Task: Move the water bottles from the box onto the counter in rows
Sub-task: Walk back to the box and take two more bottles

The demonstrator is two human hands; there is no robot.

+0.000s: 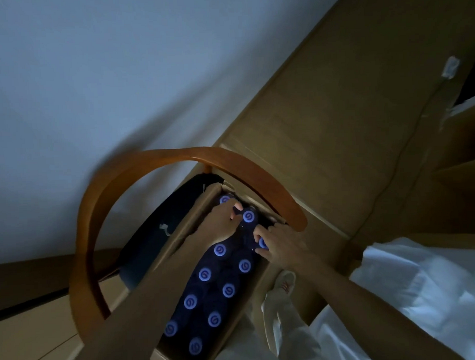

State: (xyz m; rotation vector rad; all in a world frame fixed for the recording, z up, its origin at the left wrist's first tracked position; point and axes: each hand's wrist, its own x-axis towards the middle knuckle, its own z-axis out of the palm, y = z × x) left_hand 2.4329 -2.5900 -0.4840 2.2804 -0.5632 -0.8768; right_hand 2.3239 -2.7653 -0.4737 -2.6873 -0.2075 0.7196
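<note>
Clearly the job had barely begun: the open brown cardboard box [179,252] sat on the seat of a chair and was close to full, with two rows of dark water bottles [204,274] standing upright in it, their pale bluish round caps facing the camera, and no bottle could be seen on the light wooden counter [349,100] that ran diagonally along the wall. Going from the left, the curved orange-brown wooden chair back [155,161] arched over the far end of the box, and a dark cloth or bag [157,223] lay beside the box against the chair. The left hand [221,223] reached down along the box's left wall, its fingers curled over the top of a bottle near the far end, though the dim, blurred view did not show whether they had closed properly on it. Just beside it, the right hand [276,243] gripped the cap of a neighbouring bottle in the right-hand row with curled fingers. I judged that nearly every bottle was left to lift out and line up. The chair back looked the likeliest obstacle, since bottles from the far end had to come up under its arch. Further right, a white-trousered leg and pale shoe [284,282] stood close by the box, and a thin cable [407,147] trailed across the counter from a small white plug, lying where rows might go.
</note>
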